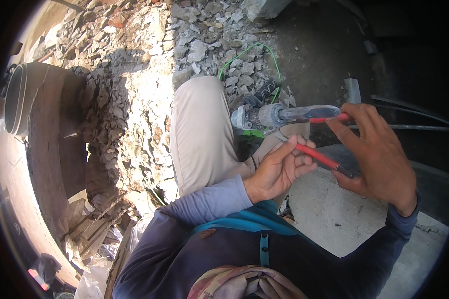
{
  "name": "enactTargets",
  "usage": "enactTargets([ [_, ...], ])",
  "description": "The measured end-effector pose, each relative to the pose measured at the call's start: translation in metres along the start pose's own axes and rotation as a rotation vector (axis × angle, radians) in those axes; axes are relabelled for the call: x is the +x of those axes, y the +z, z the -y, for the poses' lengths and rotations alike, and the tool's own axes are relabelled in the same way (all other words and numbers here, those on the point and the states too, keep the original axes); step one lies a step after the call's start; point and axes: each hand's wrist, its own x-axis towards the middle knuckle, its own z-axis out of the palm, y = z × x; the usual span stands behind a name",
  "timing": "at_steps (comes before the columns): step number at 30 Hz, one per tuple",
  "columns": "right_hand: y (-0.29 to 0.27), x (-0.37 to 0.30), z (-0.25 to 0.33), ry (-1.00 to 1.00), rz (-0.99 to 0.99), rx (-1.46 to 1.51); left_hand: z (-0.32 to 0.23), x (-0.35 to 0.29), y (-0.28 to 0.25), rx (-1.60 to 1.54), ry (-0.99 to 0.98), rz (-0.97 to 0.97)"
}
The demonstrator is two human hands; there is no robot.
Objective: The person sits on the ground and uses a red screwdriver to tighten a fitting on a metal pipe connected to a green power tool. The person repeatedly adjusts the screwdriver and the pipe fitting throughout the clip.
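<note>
A grey power tool (254, 117), which looks like a chipping hammer, rests between my knees. Its broad, flat chisel bit (309, 113) points right. My left hand (279, 169) curls under it, with thumb and fingers on a red-handled hand tool (319, 156) whose thin grey end reaches toward the power tool. The fingers of my right hand (379, 149) bend over a second red grip (329, 118) behind the bit, while its thumb meets the first grip's dark end. These grips spread like plier handles, but where they join is hidden.
Broken stone rubble (110, 94) covers the ground ahead and left. A green cord (257, 46) loops over it. At far left stands a large pipe or drum-like piece (17, 99); scraps of wood and plastic (97, 244) lie below. A concrete slab (329, 204) is at right.
</note>
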Motion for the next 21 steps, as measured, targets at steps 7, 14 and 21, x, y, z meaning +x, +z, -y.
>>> enactTargets([
  [7,0.011,0.001,0.001,-0.007,-0.072,0.073,-0.004,-0.004,0.004,-0.059,-0.003,0.000],
  [14,0.024,0.001,0.007,0.026,-0.152,0.118,-0.005,-0.005,0.008,0.059,-0.027,-0.029],
  [21,0.039,-0.009,0.013,0.112,-0.158,0.156,-0.008,-0.009,0.000,0.268,-0.173,-0.018],
])
